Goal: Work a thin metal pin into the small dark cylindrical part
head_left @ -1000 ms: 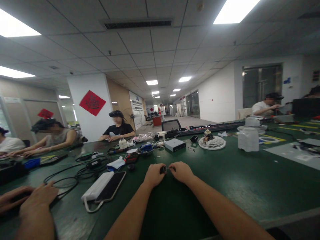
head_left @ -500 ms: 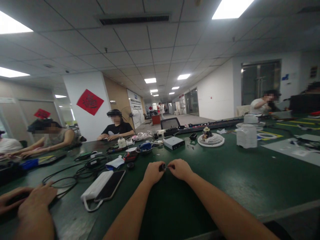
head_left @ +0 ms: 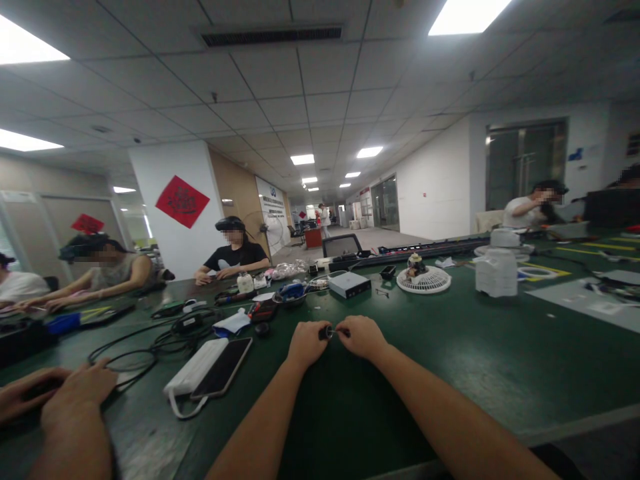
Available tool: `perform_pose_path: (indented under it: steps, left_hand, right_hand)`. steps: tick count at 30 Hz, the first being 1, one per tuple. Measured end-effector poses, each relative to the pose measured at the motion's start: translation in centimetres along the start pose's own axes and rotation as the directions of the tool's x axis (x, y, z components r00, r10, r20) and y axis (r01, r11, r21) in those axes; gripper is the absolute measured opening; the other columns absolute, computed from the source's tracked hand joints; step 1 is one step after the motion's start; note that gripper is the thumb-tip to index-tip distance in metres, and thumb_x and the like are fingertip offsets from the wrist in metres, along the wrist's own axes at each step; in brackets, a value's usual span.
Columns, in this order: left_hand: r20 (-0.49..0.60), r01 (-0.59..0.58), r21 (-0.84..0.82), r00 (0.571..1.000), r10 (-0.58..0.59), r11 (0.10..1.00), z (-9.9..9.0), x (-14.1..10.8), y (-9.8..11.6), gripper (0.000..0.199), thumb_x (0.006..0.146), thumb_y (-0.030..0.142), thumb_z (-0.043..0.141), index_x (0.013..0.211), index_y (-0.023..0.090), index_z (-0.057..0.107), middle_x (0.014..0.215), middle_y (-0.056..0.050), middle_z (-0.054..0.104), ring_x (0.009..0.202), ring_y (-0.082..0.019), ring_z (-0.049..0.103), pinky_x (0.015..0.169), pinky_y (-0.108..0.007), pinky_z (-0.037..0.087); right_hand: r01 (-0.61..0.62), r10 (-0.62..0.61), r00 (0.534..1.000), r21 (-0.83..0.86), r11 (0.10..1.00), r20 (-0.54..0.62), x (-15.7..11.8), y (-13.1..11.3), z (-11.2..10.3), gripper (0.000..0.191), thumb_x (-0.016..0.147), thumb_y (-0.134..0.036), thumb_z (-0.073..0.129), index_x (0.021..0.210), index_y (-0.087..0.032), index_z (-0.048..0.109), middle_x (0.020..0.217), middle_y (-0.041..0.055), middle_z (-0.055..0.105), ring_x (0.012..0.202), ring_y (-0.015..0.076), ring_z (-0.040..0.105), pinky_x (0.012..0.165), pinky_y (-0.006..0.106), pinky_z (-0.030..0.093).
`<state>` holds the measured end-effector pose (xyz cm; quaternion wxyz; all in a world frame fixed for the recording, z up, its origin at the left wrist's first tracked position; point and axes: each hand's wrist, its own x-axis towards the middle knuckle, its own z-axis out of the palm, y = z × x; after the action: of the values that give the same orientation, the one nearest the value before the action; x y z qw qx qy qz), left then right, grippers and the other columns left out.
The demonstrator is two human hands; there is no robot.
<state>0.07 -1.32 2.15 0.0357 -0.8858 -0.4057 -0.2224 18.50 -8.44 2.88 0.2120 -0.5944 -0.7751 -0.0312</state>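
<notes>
At the near middle of the bench point(head_left: 450, 393): the left hand point(head_left: 306, 341) and the right hand point(head_left: 363, 337) are facing each other over the green surface; a narrow gap is separating their fingertips.
Left hand: the fingers are curling round a small dark cylindrical part point(head_left: 326, 333); its round end is pointing toward the right hand.
Dark part, location: it is sitting in the left hand's grip, at the gap between the hands; the view is not showing whether it is also touching the bench.
Right hand: thumb and forefinger are pinching a thin shaft point(head_left: 340, 332); the shaft is extending leftward to the dark part; whether its tip is entering cannot be told.
Beyond the hands: a grey box point(head_left: 349, 285) is lying flat; a white fan grille point(head_left: 425, 283) is lying to its right; a white plastic housing point(head_left: 496, 273) is standing farther right.
Left of the hands: a round black cap point(head_left: 262, 329) is lying near; a phone point(head_left: 225, 367) is lying beside a white case point(head_left: 200, 365); black cables point(head_left: 187, 323) are looping behind them.
Co-workers: another person's hands point(head_left: 83, 385) are resting at far left; a person in a black top point(head_left: 239, 257) is sitting opposite.
</notes>
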Motion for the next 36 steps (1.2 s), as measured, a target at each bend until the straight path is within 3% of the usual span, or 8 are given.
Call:
perform_pose_path:
  steps: [36]
  left_hand:
    - [0.019,-0.045,-0.011,0.999,0.045,0.999,-0.43,-0.13,0.47,0.027,0.083,0.023,0.062,0.106,0.029,0.074,0.101,-0.002,0.077,0.097,-0.023,0.068,0.087,-0.034,0.044]
  right_hand:
    - [0.016,-0.019,0.999,0.051,0.999,0.045,0.41,0.96,0.70,0.028,0.099,-0.035,0.061,0.121,-0.018,0.064,0.124,0.0090,0.064,0.106,0.0230,0.064,0.092,0.045,0.054]
